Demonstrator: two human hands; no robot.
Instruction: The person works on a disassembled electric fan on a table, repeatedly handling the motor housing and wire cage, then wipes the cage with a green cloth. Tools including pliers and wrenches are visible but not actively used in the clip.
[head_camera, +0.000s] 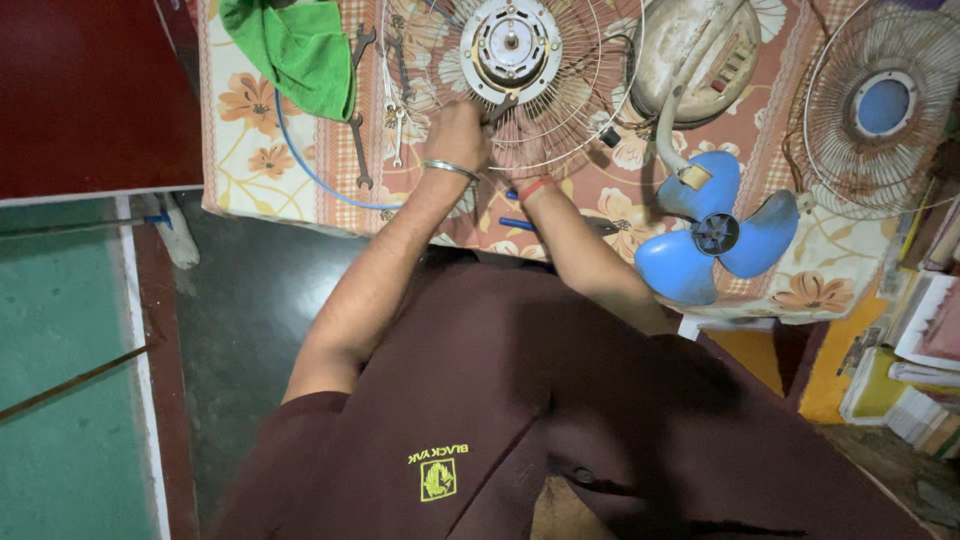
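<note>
- The left hand (455, 135) is clenched around a dark tool handle (500, 108) whose tip reaches toward the round motor (511, 45) at the hub of the wire fan guard (560, 110); a metal bangle (450, 168) circles that wrist.
- The right hand is hidden behind the left, with only its wrist and a red thread band (536, 187) showing, so I cannot tell its grip.
- Both forearms stretch forward over the table edge, elbows bent.
- The guard lies flat on a floral tablecloth (250, 150), thin wires fanning outward.
- Just left lie steel spanners (360, 140), a blue cable (310, 170) and a crumpled green cloth (295, 50).
- To the right sit a blue three-bladed plastic fan blade (715, 235), a cream fan housing (700, 60) and a second wire guard (880, 105).
</note>
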